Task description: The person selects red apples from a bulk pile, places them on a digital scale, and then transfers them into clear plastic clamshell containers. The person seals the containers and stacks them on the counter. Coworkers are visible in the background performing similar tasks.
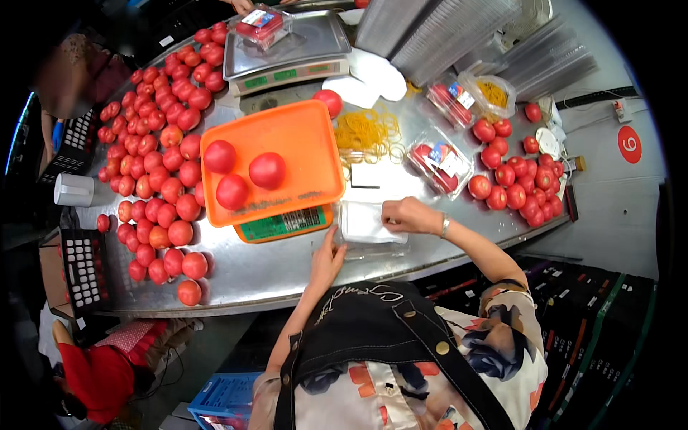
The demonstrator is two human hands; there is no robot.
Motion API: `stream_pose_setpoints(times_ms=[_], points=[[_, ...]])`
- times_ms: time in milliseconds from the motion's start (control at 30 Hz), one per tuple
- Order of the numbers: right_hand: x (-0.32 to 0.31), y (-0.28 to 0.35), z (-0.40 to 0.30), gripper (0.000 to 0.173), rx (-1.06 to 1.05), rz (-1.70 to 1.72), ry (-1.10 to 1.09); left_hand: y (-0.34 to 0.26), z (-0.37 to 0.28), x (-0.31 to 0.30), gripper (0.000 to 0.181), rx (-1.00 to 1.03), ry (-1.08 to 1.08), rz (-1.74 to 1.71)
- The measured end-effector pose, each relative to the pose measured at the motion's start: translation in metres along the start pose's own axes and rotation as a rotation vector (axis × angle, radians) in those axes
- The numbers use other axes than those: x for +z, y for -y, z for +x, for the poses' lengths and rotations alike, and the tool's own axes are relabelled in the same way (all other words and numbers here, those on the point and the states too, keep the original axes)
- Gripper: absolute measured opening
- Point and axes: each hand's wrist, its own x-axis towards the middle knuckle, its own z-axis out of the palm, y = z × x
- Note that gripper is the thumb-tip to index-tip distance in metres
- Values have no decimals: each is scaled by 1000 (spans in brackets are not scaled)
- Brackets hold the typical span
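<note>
A clear plastic container [370, 252] lies on the steel table in front of me, a white pad [363, 221] inside it. The curled fingers of my right hand [415, 216] rest on the right part of the pad; whether they pinch it is hidden. At the container's left edge is my left hand [327, 259], fingers apart and holding nothing. Just beyond it, an orange tray [301, 140] with three tomatoes [267, 170] sits on an orange-framed scale [285, 223]. Yellow rubber bands [368, 131] lie loose in a heap behind the container.
Loose tomatoes [158, 161] spread across the left; more tomatoes [516, 180] lie at right. Packed tomatoes [441, 165] stand nearby. Behind are a second scale [290, 48] and stacked clear containers [446, 32]. Black crates [83, 271] stand left; a person in red [99, 376] is below.
</note>
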Motion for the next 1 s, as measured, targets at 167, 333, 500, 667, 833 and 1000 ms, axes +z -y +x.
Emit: stream_pose_setpoints(times_ms=[167, 333, 500, 667, 833, 1000], points=[[58, -10, -17, 11, 28, -380, 97, -10, -5, -4, 51, -3, 40, 4], [1, 56, 56, 19, 74, -245, -114, -24, -7, -53, 46, 128, -331, 163], [-7, 96, 168, 48, -210, -239, -492, -80, 21, -139, 57, 258, -864, 506], [6, 85, 216, 63, -179, -101, -392, -57, 68, -168, 66, 227, -784, 549], [-11, 85, 137, 64, 171, 1027, -289, -54, 60, -173, 55, 255, -515, -486], [-10, 65, 16, 67, 333, 906, -298, -78, 33, -119, 46, 71, -35, -937]])
